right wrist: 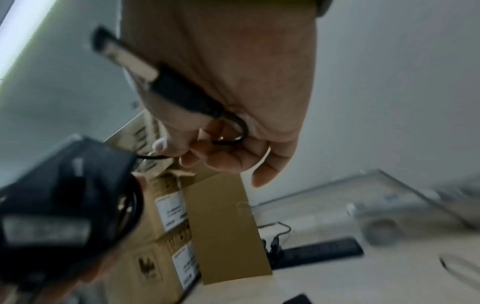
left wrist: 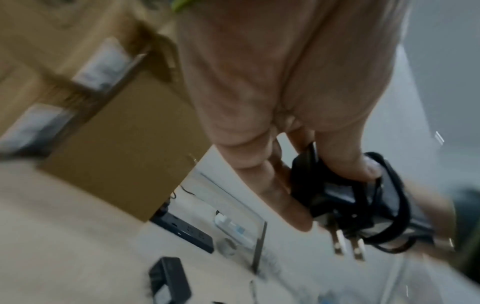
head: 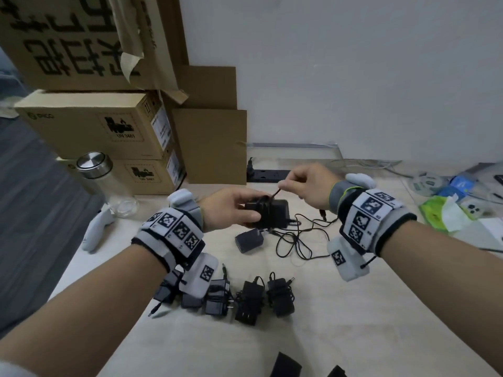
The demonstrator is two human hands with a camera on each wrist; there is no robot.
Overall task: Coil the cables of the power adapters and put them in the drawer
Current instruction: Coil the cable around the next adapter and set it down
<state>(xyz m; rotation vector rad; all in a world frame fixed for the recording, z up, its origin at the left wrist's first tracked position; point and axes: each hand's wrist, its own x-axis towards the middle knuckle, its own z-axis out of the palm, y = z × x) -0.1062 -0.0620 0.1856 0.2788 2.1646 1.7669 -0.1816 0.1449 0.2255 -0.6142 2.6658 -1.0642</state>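
Note:
My left hand [head: 234, 210] grips a black power adapter [head: 268, 213] above the table, with cable turns wound round its body [left wrist: 363, 197]; its two plug prongs [left wrist: 348, 244] point down. My right hand [head: 304, 186] pinches the thin black cable [head: 275, 195] just above the adapter, and the barrel plug end [right wrist: 145, 67] lies against its palm. Another black adapter [head: 249, 240] with a loose tangled cable [head: 296, 240] lies on the table below. Several wound adapters [head: 250, 300] sit in a row near me. No drawer is in view.
Stacked cardboard boxes [head: 95, 126] stand at the back left, with a glass jar with a metal lid [head: 106, 183] and a white controller [head: 98, 229] beside them. A black power strip [head: 268, 175] lies by the wall. Packets and a green tissue pack [head: 441, 210] clutter the right.

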